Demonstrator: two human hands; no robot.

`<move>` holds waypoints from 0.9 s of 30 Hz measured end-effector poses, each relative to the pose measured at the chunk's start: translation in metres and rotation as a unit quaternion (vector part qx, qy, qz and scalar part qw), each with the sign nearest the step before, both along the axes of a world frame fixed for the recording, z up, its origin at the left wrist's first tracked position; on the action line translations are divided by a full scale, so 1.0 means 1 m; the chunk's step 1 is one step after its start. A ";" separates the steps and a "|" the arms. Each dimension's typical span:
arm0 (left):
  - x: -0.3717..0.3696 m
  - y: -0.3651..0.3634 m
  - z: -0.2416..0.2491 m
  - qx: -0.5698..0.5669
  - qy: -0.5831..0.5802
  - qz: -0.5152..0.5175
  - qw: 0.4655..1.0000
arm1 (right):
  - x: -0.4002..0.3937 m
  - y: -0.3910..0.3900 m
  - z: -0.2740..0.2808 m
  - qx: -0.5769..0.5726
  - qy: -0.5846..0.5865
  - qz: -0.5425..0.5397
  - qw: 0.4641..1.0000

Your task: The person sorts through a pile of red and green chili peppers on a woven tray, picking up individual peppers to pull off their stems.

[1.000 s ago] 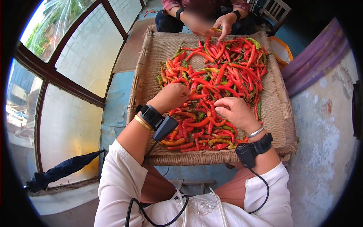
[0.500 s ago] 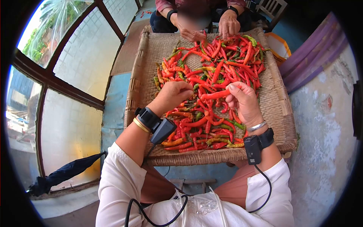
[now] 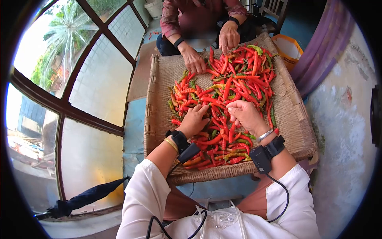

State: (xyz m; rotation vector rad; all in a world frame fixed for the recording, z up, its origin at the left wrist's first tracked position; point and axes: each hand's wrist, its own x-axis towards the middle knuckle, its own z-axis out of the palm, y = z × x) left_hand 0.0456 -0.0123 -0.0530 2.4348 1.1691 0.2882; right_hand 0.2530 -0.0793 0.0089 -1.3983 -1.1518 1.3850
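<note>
Red chili peppers point(image 3: 227, 89), with some green and yellowish ones among them, lie heaped on a woven tray point(image 3: 292, 121). My left hand point(image 3: 193, 120) rests over the near left part of the heap, fingers stretched out and fingertips at the peppers. To its right, my right hand point(image 3: 248, 117) is closed in a pinch above the middle of the heap. A red chili point(image 3: 232, 133) points downward just below its fingertips; I cannot tell whether the pinch holds anything.
Across the tray sits another person, whose two hands point(image 3: 193, 61) work at the far side of the heap. A yellow-rimmed container point(image 3: 288, 47) stands beyond the right corner. Windows and a folded dark umbrella point(image 3: 89, 196) are on the left, a wall point(image 3: 342, 147) on the right.
My left hand has gone down to the peppers and its fingers have spread. The chili that lay across my right fingers no longer shows there. The other person's hands have moved apart.
</note>
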 end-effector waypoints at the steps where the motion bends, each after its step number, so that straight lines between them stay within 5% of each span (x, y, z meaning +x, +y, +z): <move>1: 0.001 0.005 -0.004 0.003 0.002 -0.003 1.000 | -0.001 0.001 -0.004 0.007 0.006 -0.004 1.000; 4: 0.009 0.016 -0.006 0.014 -0.040 0.000 0.999 | -0.001 0.000 0.000 0.007 0.007 -0.003 1.000; 6: 0.012 0.016 0.005 -0.172 -0.113 0.117 0.972 | 0.000 0.000 0.004 0.016 0.016 -0.007 1.000; 11: 0.016 0.000 0.020 -0.248 -0.188 0.193 0.931 | 0.001 0.001 0.000 0.010 0.028 0.004 1.000; 14: 0.006 -0.003 0.004 -0.230 -0.345 0.110 0.903 | -0.001 0.001 -0.002 0.010 0.041 0.008 0.999; 16: 0.006 -0.014 0.019 -0.207 -0.313 0.109 0.920 | -0.005 0.000 -0.005 0.022 0.041 0.030 0.998; 18: 0.009 -0.030 0.042 -0.266 -0.406 0.110 0.867 | -0.006 -0.006 0.006 0.003 0.024 0.050 0.998; 22: 0.003 -0.044 0.053 -0.277 -0.369 0.062 0.885 | -0.016 -0.009 -0.001 -0.027 0.040 0.118 0.992; 24: 0.003 -0.048 0.053 -0.146 -0.245 -0.005 0.958 | -0.020 -0.010 -0.008 0.070 0.050 0.124 0.988; 27: 0.012 -0.053 0.048 -0.156 -0.250 0.004 0.956 | -0.022 -0.011 -0.008 0.071 0.067 0.072 0.993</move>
